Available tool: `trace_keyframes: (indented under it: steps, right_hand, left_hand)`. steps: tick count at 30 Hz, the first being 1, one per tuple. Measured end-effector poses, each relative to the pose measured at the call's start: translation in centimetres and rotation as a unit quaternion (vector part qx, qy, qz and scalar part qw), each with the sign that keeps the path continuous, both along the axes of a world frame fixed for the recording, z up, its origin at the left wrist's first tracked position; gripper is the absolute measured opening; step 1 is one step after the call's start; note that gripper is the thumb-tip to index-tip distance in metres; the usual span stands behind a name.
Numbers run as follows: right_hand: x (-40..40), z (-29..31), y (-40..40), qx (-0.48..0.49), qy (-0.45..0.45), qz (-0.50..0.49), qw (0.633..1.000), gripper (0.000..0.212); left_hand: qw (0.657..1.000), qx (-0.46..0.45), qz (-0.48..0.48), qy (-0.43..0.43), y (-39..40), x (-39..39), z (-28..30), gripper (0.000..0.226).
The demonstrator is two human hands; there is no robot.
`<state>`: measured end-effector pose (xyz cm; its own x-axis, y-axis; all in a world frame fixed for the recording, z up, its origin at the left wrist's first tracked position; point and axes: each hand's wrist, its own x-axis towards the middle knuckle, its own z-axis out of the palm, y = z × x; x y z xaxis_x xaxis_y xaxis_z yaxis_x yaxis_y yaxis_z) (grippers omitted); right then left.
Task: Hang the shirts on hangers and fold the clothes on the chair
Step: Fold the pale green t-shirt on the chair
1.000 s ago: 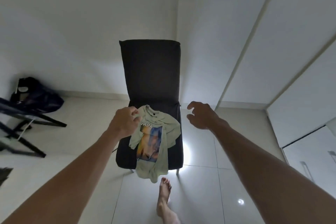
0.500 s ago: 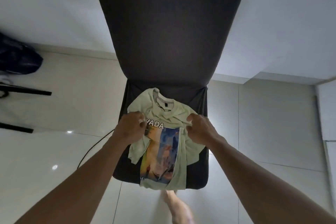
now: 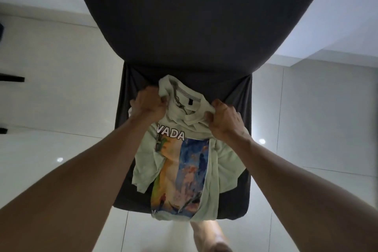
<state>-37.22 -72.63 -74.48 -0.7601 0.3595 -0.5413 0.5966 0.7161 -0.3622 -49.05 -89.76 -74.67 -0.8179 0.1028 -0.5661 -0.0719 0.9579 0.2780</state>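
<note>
Both hands grip a pale green T-shirt on a dark chair seat.

Head view: the T-shirt [image 3: 216,161] lies crumpled on the seat of the chair [image 3: 241,194], collar toward the backrest, hem hanging over the front edge of the seat. Its printed front faces up, showing the letters "VADA" above a multicoloured graphic panel. The left hand [image 3: 148,102] is closed in a fist round fabric at the shoulder area beside the collar. The right hand [image 3: 224,119] has its fingers curled into bunched fabric at the opposite shoulder. Both forearms reach in from the lower corners. A bare foot [image 3: 212,237] stands on the tiled floor [image 3: 61,139] just in front of the chair.
</note>
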Motion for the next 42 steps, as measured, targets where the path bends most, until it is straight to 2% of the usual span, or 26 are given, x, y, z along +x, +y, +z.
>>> trace_keyframes:
  steps: [3,6,10,13,15,16,17,18,20,21,23,26,28,31,32,34,36,38,40,42]
  right_hand:
    - [0.8,1.9,-0.8,-0.034,0.032,-0.055,0.997,0.019]
    - [1.7,4.5,-1.8,-0.050,0.066,-0.070,0.994,0.021]
    - [3.8,10.9,-3.9,0.000,0.111,-0.066,0.992,0.024]
    - [6.0,16.1,-6.4,0.055,0.135,-0.076,0.986,0.013]
    - [8.1,20.7,-9.2,0.074,0.162,-0.105,0.978,0.016]
    - [9.3,23.4,-11.2,0.056,0.170,-0.127,0.976,0.019]
    - [10.7,26.3,-13.5,-0.001,0.170,-0.159,0.972,0.025]
    - [11.2,28.5,-15.5,-0.098,0.150,-0.199,0.963,0.036]
    - [14.0,33.7,-20.6,-0.299,0.088,-0.268,0.911,0.054]
    - [15.4,35.8,-22.7,-0.359,0.076,-0.287,0.885,0.057]
    - [18.0,39.4,-25.6,-0.392,0.099,-0.310,0.861,0.049]
    - [21.6,44.3,-27.5,-0.381,0.159,-0.322,0.852,0.034]
    - [23.8,47.2,-27.9,-0.366,0.201,-0.331,0.846,0.014]
    - [26.4,51.4,-28.0,-0.291,0.261,-0.320,0.863,0.028]
    - [27.2,52.6,-27.7,-0.255,0.283,-0.297,0.876,0.028]
    - [28.7,55.8,-27.3,-0.201,0.321,-0.238,0.895,0.026]
    - [29.7,59.0,-26.7,-0.205,0.333,-0.179,0.903,0.029]
    - [30.6,62.5,-26.4,-0.216,0.337,-0.120,0.909,0.031]
    - [31.1,65.4,-25.9,-0.204,0.341,-0.081,0.914,0.041]
    - [31.6,67.8,-25.5,-0.157,0.348,-0.049,0.923,0.065]
  left_hand:
    - [0.994,0.088,0.063,-0.015,-0.9,0.9,2.1,0.033]
    - [0.991,0.111,0.076,0.013,-2.7,2.2,5.7,0.034]
    - [0.984,0.161,0.053,0.053,-7.2,4.9,12.3,0.033]
    - [0.971,0.224,0.076,0.041,-10.0,7.4,17.9,0.030]
    - [0.957,0.274,0.093,0.033,-11.8,10.1,22.6,0.028]
    - [0.951,0.296,0.087,0.035,-12.7,11.8,25.2,0.028]
    - [0.946,0.312,0.071,0.039,-13.8,13.9,27.9,0.028]
    - [0.944,0.324,0.051,0.044,-14.2,15.5,29.6,0.028]
    - [0.936,0.347,-0.006,0.056,-16.4,20.1,34.0,0.029]
    - [0.929,0.363,-0.033,0.057,-17.4,22.2,35.9,0.030]
    - [0.914,0.400,-0.063,0.038,-19.5,25.9,39.6,0.025]
    - [0.889,0.447,-0.096,-0.012,-21.7,29.9,44.9,0.020]
    - [0.871,0.466,-0.144,-0.056,-22.8,32.3,48.1,0.017]
    - [0.841,0.500,-0.177,-0.108,-24.6,35.0,51.8,0.022]
    - [0.839,0.513,-0.158,-0.084,-25.3,35.2,52.8,0.022]
    - [0.856,0.508,-0.084,0.043,-26.6,34.6,54.5,0.019]
    - [0.875,0.455,-0.063,0.151,-27.6,33.5,55.7,0.028]
    - [0.891,0.404,-0.122,0.165,-27.8,32.7,56.6,0.054]
    - [0.888,0.401,-0.187,0.125,-27.1,32.7,57.6,0.071]
    - [0.867,0.437,-0.219,0.101,-25.8,33.4,58.7,0.058]
